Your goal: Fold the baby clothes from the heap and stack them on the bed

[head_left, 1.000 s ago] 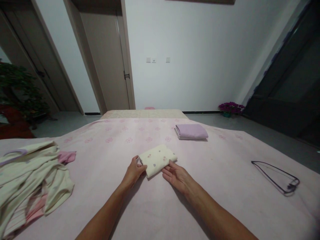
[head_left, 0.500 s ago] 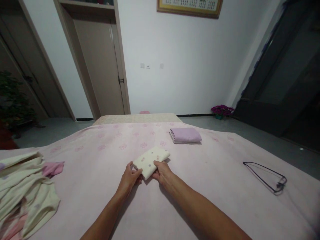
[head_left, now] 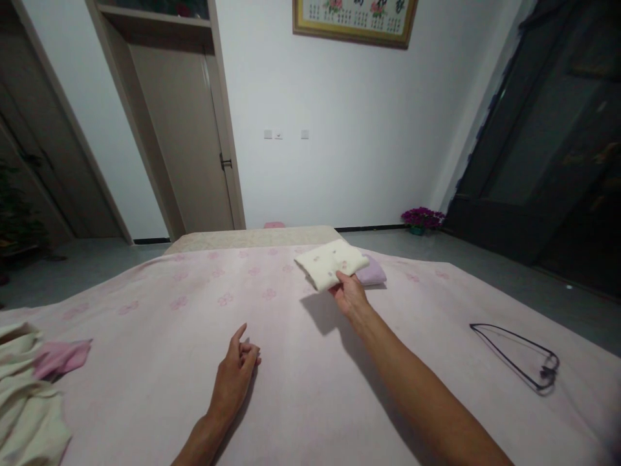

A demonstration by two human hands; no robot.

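Note:
A folded cream cloth with small printed spots (head_left: 330, 262) is raised above the bed, pinched at its near edge by my right hand (head_left: 350, 294). Behind it and partly covered from view lies a folded lilac cloth (head_left: 373, 272). My left hand (head_left: 236, 369) is low over the pink sheet (head_left: 291, 401), holding nothing, its index finger stretched out and the others loosely bent. At the far left is a crumpled cream cloth (head_left: 29, 414) with a pink piece of fabric (head_left: 63, 358) showing beside it.
A black thin-framed loop (head_left: 517, 353), perhaps a hanger, rests on the right of the sheet. Beyond the bed's far end stand a closed door (head_left: 182, 136) and a white wall. Purple flowers (head_left: 422, 218) in a green pot are on the floor at the right.
My right hand has lifted the folded cream cloth and carried it forward and right, in front of the lilac cloth. My left hand has let go of it and drawn back slightly.

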